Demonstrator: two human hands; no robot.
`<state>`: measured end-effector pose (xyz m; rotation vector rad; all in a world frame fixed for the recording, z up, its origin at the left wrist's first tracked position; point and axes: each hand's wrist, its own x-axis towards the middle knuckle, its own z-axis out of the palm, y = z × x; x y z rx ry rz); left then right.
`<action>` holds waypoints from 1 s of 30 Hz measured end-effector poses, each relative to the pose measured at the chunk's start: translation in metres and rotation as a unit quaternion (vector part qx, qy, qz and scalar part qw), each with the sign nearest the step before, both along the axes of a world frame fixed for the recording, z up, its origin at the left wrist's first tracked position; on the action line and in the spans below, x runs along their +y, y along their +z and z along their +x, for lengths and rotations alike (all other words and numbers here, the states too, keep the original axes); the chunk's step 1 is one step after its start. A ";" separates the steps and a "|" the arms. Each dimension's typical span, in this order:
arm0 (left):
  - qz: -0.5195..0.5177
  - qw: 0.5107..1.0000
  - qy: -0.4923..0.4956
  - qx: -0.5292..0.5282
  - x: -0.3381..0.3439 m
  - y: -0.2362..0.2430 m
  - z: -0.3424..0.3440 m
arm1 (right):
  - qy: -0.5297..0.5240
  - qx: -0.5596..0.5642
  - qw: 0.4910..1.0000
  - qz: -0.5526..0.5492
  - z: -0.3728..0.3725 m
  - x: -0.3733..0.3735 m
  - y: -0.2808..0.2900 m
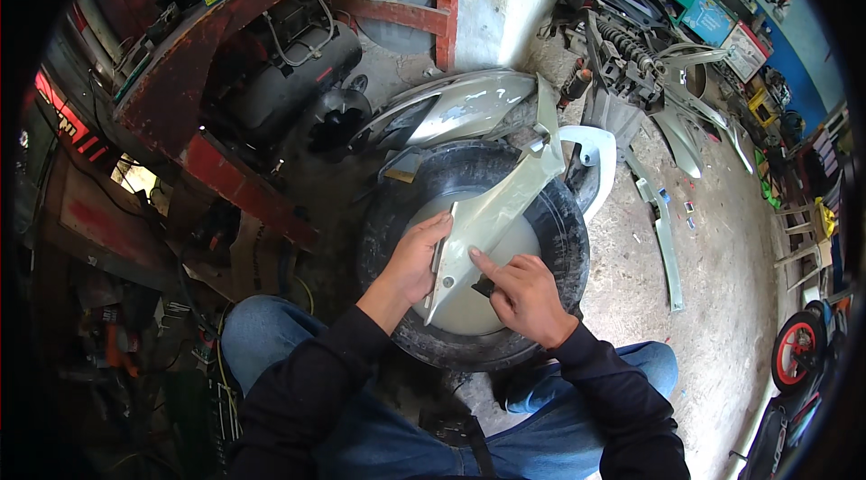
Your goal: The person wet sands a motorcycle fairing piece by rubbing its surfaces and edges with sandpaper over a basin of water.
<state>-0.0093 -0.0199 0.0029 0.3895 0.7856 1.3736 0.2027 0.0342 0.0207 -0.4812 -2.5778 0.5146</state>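
Observation:
Over a round black tub of cloudy water, a long pale silver-green motorcycle fairing panel slants from upper right to lower left. My left hand is closed on the panel's left edge, thumb at the edge and fingers partly hidden beneath. My right hand has its index finger stretched onto the panel's face. Its other fingers curl round a small dark piece that looks like sandpaper. A round hole shows near the panel's lower end.
Beyond the tub lies a silver body panel, with a white curved part beside it. A narrow panel strip is on the floor at right. A red metal frame and a black tank stand left. A partly stripped motorcycle is at the back.

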 end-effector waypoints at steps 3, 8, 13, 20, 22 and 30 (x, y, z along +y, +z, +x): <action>-0.001 1.000 0.002 0.006 0.000 -0.001 -0.001 | 0.022 0.010 1.000 0.013 0.001 0.000 0.001; -0.009 1.000 0.005 0.012 0.000 0.005 0.001 | 0.018 0.009 1.000 0.015 0.000 0.000 0.000; -0.015 1.000 0.026 0.007 -0.001 0.008 0.003 | -0.026 -0.023 0.999 0.033 -0.001 0.003 0.000; -0.009 0.999 0.028 0.017 -0.001 0.007 0.002 | -0.041 0.001 0.999 0.027 0.000 0.008 -0.003; -0.005 0.999 0.029 0.022 0.000 0.005 0.002 | -0.004 0.040 0.998 0.046 0.001 0.007 -0.001; -0.003 1.000 0.006 0.018 -0.002 0.006 0.000 | -0.010 0.030 0.999 0.037 -0.001 0.003 0.001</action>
